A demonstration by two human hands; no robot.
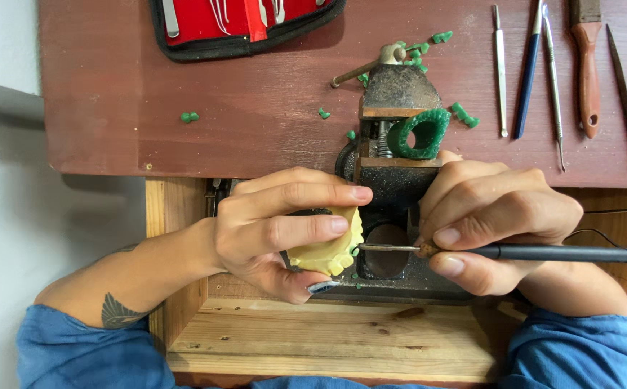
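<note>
Item: yellow wax piece (331,248), scalloped edge partly cut, green shavings (465,115) scattered on the surface (256,108); carving unfinished by appearance. Left hand (277,234) grasps the piece over the small vise (396,144). Right hand (490,220) pinches a black-handled tool (544,253), tip touching the wax.

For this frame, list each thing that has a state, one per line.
left hand: gripping the yellow scalloped piece
right hand: holding the black pen tool, tip at the piece
green ring: clamped in the small vise
red tool case: open
hand tools: lying loose on the board
</note>
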